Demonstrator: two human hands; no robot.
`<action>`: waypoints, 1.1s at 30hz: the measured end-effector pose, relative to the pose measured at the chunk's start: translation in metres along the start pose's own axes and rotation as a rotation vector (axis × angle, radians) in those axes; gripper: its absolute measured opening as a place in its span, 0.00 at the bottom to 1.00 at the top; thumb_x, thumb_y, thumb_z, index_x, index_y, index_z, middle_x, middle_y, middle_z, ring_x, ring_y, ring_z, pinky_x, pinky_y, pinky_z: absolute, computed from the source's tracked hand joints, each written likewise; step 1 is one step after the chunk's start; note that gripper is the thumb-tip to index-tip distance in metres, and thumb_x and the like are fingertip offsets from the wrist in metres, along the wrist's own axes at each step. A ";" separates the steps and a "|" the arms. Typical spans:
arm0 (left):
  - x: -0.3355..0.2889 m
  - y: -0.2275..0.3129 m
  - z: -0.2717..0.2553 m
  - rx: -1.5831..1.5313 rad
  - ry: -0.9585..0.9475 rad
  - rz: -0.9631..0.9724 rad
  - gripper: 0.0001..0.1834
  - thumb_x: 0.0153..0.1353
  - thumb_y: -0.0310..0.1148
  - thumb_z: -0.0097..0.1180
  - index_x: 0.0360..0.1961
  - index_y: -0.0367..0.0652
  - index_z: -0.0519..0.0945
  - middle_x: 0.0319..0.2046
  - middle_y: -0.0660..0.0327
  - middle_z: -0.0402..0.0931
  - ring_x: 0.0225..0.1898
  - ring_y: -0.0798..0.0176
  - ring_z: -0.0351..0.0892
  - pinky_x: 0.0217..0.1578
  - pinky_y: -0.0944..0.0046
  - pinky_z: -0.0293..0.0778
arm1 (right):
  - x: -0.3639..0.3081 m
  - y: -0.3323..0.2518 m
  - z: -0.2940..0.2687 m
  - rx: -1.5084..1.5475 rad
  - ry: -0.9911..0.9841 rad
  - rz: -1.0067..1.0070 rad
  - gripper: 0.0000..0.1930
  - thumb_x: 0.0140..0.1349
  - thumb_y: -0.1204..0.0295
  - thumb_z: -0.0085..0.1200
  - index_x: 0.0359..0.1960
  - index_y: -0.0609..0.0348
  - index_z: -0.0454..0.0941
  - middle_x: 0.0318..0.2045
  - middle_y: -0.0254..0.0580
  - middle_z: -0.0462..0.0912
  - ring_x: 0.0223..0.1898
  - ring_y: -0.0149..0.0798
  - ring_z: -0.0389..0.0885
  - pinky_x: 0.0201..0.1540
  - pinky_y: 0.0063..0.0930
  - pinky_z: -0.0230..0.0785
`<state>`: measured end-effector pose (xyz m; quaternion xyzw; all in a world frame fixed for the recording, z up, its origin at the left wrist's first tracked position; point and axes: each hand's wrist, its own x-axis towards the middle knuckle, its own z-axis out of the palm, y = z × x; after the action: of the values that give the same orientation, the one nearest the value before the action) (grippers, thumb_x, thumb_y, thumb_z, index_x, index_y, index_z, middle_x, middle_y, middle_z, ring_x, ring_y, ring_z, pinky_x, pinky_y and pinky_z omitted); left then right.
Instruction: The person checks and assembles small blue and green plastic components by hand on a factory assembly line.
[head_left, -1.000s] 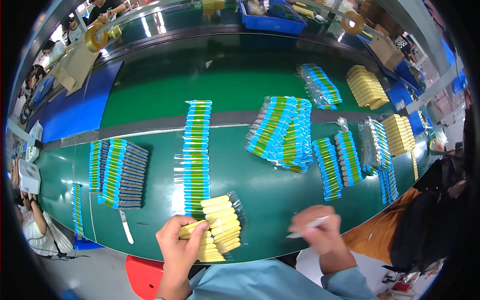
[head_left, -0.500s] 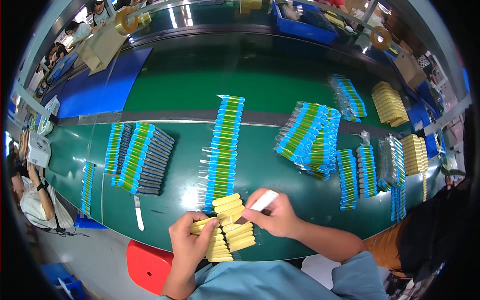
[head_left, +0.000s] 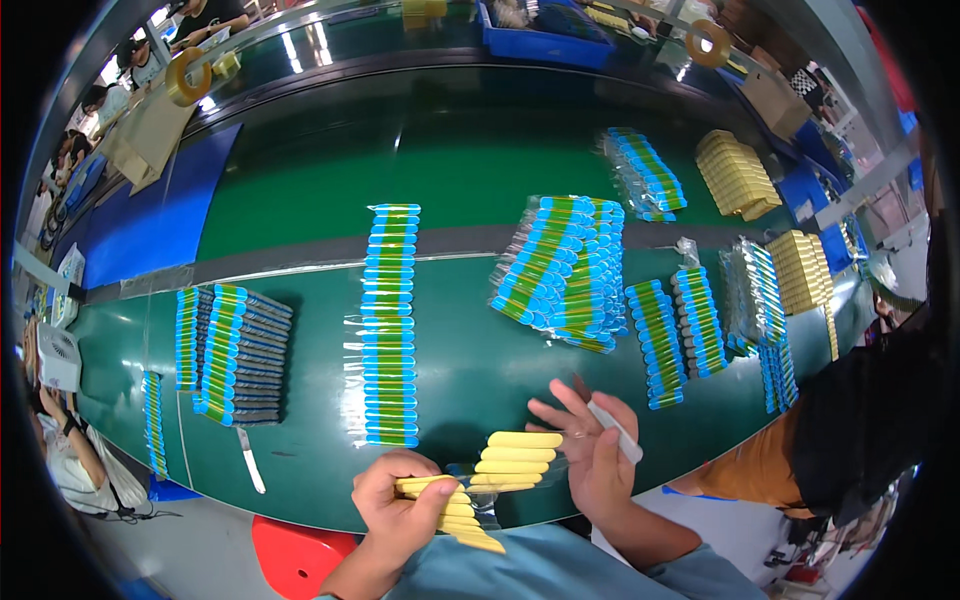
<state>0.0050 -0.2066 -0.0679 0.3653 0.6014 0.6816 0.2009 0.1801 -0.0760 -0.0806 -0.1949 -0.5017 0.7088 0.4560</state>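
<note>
My left hand point(head_left: 403, 500) is closed on a strip of yellow rounded sticks point(head_left: 462, 518), thumb on top. A second row of yellow sticks point(head_left: 517, 458) stands raised just to the right, apparently joined to the first by clear film. My right hand point(head_left: 598, 450) keeps a white-handled knife point(head_left: 615, 432) between thumb and palm, its dark blade partly hidden behind the fingers. The other fingers of that hand are spread, close to the raised row. Beyond my left hand lies a long column of blue-and-green sticks point(head_left: 390, 320) in clear wrapping.
Stacked blue-and-green strips point(head_left: 225, 355) lie at the left, near another white-handled knife point(head_left: 252, 465). More such strips point(head_left: 560, 265) are heaped right of centre. Yellow bundles point(head_left: 738, 175) stand farther right. A red stool point(head_left: 290, 555) is below the table's edge. Co-workers sit at the far left.
The yellow strips have been lifted and folded apart toward me. My right hand has drawn back from them and opened its fingers, still keeping the knife. The view has shifted right.
</note>
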 end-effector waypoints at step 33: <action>0.011 -0.017 0.017 0.549 -0.110 -0.158 0.10 0.59 0.25 0.69 0.31 0.35 0.78 0.22 0.59 0.80 0.23 0.72 0.76 0.26 0.69 0.71 | 0.017 -0.021 -0.004 -0.474 -0.275 -0.120 0.35 0.51 0.73 0.74 0.57 0.55 0.62 0.49 0.48 0.80 0.40 0.38 0.80 0.41 0.31 0.72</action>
<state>0.0079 -0.1836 -0.0810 0.3942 0.7782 0.4548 0.1791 0.1835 -0.0575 -0.0608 -0.1680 -0.7215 0.5631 0.3663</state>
